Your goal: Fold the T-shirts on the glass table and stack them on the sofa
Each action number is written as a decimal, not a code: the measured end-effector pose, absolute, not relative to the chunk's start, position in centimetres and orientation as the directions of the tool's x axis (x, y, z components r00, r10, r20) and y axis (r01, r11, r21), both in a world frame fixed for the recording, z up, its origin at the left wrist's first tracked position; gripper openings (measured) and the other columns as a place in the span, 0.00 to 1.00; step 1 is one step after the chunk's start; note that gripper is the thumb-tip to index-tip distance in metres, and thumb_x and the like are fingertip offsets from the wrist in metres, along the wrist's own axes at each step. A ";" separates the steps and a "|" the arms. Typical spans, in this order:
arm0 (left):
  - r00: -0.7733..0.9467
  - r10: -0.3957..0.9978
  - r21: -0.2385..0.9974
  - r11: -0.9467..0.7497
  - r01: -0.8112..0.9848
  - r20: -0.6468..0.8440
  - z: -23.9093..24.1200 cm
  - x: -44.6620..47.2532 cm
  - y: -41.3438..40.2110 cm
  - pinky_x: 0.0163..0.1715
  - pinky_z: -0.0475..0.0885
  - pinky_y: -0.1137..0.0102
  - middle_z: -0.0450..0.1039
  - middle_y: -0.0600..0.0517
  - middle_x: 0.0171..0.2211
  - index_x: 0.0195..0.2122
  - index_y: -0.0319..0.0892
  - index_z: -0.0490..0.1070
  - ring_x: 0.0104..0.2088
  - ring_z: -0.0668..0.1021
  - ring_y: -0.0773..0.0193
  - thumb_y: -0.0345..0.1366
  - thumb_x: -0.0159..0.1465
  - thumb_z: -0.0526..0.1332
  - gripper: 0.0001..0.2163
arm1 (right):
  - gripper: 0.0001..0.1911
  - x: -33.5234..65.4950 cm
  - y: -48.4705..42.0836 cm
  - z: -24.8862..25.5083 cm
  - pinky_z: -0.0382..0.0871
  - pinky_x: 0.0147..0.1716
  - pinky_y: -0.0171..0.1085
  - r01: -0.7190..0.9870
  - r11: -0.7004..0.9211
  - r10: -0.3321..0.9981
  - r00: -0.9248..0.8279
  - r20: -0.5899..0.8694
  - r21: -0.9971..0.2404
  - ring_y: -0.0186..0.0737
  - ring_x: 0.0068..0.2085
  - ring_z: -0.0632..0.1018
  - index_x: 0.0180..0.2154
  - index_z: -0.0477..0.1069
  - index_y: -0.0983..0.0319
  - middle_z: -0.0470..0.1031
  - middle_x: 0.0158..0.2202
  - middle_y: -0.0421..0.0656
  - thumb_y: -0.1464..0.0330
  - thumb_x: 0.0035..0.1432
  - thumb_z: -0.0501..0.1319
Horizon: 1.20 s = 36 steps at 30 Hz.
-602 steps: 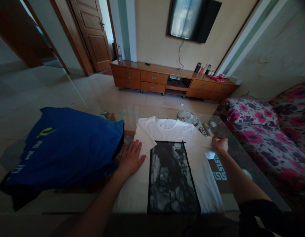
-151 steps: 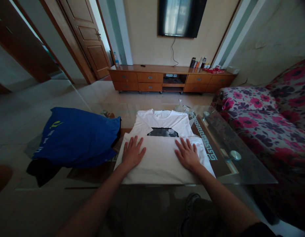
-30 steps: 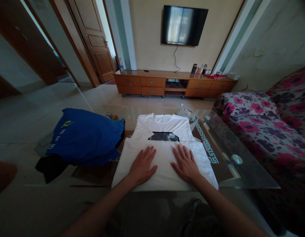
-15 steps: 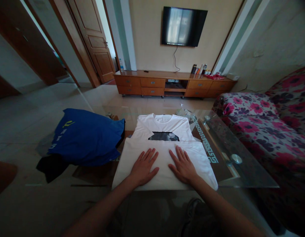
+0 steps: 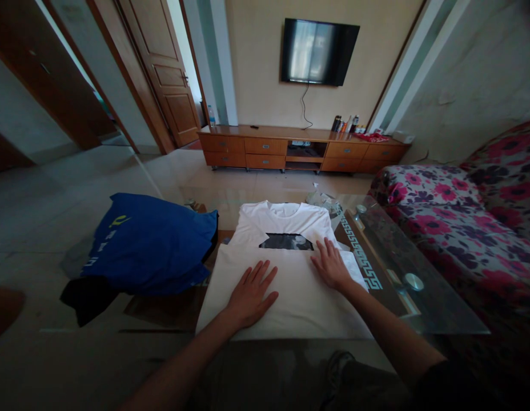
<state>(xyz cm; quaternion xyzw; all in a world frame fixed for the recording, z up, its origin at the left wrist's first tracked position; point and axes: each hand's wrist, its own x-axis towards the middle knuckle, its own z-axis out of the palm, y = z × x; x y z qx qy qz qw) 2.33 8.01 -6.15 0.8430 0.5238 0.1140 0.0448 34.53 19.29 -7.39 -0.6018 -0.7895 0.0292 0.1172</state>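
Note:
A white T-shirt [image 5: 290, 297] with a dark printed panel lies on a glass table, its lower part folded up toward the collar so that the fold partly covers the print. Flat on the left side of the folded part rests my left hand [image 5: 253, 294], fingers spread. My right hand [image 5: 330, 264] lies farther up, by the fold's upper right edge next to the print, its fingers stretched out too. Neither hand grips the cloth.
Left of the shirt is a blue bag [image 5: 157, 245] with lettering, and a black cloth [image 5: 88, 297] beside it. The glass table [image 5: 445, 308] reaches to the right, near a flowered sofa [image 5: 453, 228]. A crumpled plastic bag [image 5: 322, 200] lies beyond the collar.
My right hand has moved up and slightly right across the shirt, from the middle of the folded part to its upper right edge. My left hand stays nearly in place.

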 end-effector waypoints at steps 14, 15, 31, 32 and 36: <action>-0.021 0.929 0.460 -0.163 0.873 0.368 -5.2 -5.5 20.8 0.65 0.65 0.55 0.70 0.41 0.59 0.61 0.41 0.68 0.61 0.71 0.50 0.39 0.70 0.56 0.20 | 0.28 39.8 38.6 -6.5 0.61 0.63 0.46 0.936 -0.051 0.989 0.096 0.113 -0.348 0.56 0.62 0.72 0.62 0.67 0.74 0.72 0.59 0.62 0.69 0.63 0.54; -0.062 0.934 0.499 -0.131 0.857 0.353 -5.0 -6.3 22.8 0.64 0.65 0.55 0.72 0.41 0.57 0.58 0.40 0.70 0.60 0.72 0.51 0.38 0.69 0.57 0.18 | 0.28 40.0 39.4 -6.6 0.61 0.63 0.45 0.933 -0.063 0.988 0.108 0.109 -0.355 0.55 0.62 0.72 0.62 0.68 0.73 0.72 0.59 0.62 0.69 0.62 0.55; -0.446 0.895 0.760 0.300 0.576 -0.016 -8.1 -10.1 42.5 0.40 0.74 0.67 0.80 0.39 0.47 0.58 0.38 0.72 0.44 0.81 0.56 0.40 0.65 0.65 0.21 | 0.17 39.1 48.8 -8.1 0.72 0.43 0.39 0.777 -0.243 0.950 0.313 0.020 -0.581 0.47 0.41 0.80 0.45 0.79 0.66 0.81 0.39 0.51 0.67 0.53 0.64; -0.451 0.892 0.769 0.304 0.562 -0.022 -8.3 -10.1 42.7 0.39 0.73 0.68 0.80 0.39 0.47 0.58 0.38 0.72 0.44 0.81 0.56 0.40 0.64 0.66 0.22 | 0.15 39.0 49.0 -8.3 0.72 0.41 0.39 0.760 -0.240 0.950 0.311 0.014 -0.604 0.46 0.39 0.79 0.42 0.79 0.66 0.81 0.36 0.50 0.67 0.52 0.65; -0.423 0.905 0.808 0.279 0.519 -0.041 -8.6 -9.3 42.8 0.37 0.72 0.70 0.80 0.41 0.45 0.56 0.36 0.75 0.39 0.81 0.59 0.37 0.58 0.69 0.24 | 0.13 38.7 48.4 -8.6 0.70 0.33 0.36 0.670 -0.213 0.953 0.304 0.001 -0.711 0.42 0.31 0.77 0.36 0.79 0.65 0.77 0.26 0.44 0.64 0.49 0.67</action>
